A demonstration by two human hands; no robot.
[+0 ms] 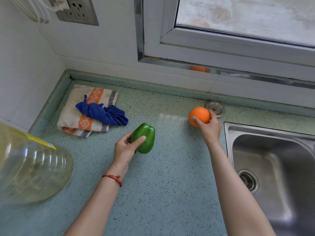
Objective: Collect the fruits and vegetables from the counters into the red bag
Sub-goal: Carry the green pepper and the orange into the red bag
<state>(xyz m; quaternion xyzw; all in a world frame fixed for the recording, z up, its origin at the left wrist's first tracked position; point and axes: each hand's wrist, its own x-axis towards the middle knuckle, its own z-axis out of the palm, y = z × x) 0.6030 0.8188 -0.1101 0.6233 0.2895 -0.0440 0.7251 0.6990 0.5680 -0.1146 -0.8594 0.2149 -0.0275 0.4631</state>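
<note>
A shiny green bell pepper (145, 135) is in the middle of the speckled green counter (170, 176), and my left hand (125, 149) grips it from the near left side, thumb across its front. Farther right, near the back ledge, my right hand (208, 127) wraps around an orange (199, 115), thumb on its front and fingers behind it. Whether either item is lifted off the counter I cannot tell. The red bag is not in view.
A folded striped towel (76, 114) with a blue cloth (104, 114) on it lies at the back left corner. A large clear oil bottle (29, 166) stands at the left edge. A steel sink (272, 167) fills the right side, with a round metal cap (216, 108) behind the orange.
</note>
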